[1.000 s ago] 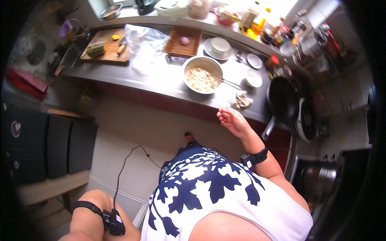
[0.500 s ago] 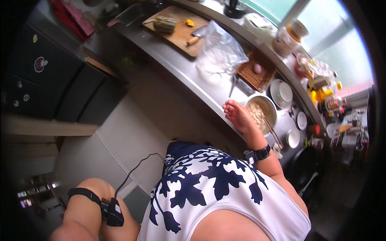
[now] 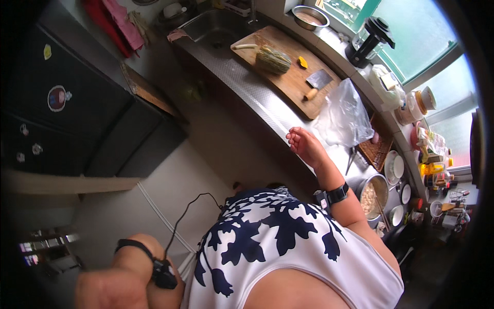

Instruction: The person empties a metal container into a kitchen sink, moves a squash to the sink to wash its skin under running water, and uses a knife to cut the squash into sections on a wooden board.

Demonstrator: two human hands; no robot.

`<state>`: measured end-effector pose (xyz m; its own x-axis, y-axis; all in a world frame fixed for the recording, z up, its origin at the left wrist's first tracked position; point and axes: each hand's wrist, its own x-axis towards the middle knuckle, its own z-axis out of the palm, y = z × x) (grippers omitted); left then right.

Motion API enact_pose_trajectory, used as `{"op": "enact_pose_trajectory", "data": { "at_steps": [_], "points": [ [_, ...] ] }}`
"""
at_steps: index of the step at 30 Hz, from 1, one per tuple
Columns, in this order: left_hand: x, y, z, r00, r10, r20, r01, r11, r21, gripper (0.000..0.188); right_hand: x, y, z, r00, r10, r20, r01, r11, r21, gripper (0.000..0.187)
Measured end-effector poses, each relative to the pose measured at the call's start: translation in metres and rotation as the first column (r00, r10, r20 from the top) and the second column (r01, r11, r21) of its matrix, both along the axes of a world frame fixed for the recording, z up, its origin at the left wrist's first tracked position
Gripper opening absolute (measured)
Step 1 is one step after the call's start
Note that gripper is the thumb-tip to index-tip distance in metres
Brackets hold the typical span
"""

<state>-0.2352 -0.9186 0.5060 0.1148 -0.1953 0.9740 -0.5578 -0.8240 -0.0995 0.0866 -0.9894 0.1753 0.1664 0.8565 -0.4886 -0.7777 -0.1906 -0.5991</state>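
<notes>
In the head view, the right hand (image 3: pixel 307 149) curls loosely, fingers unclosed; to its upper right lies a clear plastic bag (image 3: pixel 346 116), and above it a cutting board (image 3: pixel 293 86). The blurred left hand's (image 3: pixel 110 289) grip I cannot tell.

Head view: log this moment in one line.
right hand: fingers loosely curled, nothing visibly held | left hand: blurred, grip unclear | on silvery metal countertop: crumpled translucent plastic bag, rectangular wooden cutting board

1. Metal countertop (image 3: pixel 242 85) is gleaming, its surface finely textured.
2. Wooden chopping board (image 3: pixel 288 85) is looking matt.
3. Cleaver (image 3: pixel 317 81) is pairing a metal blade with a wooden handle.
4. Plastic bag (image 3: pixel 343 116) is looking crumpled and glossy.
5. Woven tray (image 3: pixel 374 153) is looking rough.
</notes>
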Motion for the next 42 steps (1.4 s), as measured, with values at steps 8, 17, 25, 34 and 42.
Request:
{"op": "enact_pose_trajectory", "data": {
  "at_steps": [8,17,25,34,42],
  "points": [
    [0.054,0.141,-0.028,0.584,-0.678,-0.446,0.155,0.632,-0.759,0.004,0.030,0.124,0.000,1.000,-0.027,0.008,0.026,0.999,0.035,0.013],
    [0.169,0.324,-0.098,0.467,-0.401,-0.788,-0.158,0.839,-0.521,0.024,0.144,0.239,-0.055,0.950,-0.312,-0.024,0.313,0.949,0.039,0.023],
    [0.329,0.447,-0.288,0.110,-0.168,-0.980,-0.343,0.918,-0.196,0.046,0.201,0.254,-0.074,0.761,-0.646,-0.068,0.640,0.763,-0.092,0.030],
    [0.481,0.405,-0.396,-0.232,0.212,-0.949,0.300,0.944,0.137,0.089,0.165,0.237,-0.080,0.532,-0.846,-0.044,0.833,0.532,-0.154,0.030],
    [0.512,0.436,-0.417,-0.572,-0.033,-0.820,0.220,0.956,-0.192,0.088,0.132,0.264,-0.063,0.349,-0.933,0.082,0.924,0.329,-0.194,0.029]
  ]
}}
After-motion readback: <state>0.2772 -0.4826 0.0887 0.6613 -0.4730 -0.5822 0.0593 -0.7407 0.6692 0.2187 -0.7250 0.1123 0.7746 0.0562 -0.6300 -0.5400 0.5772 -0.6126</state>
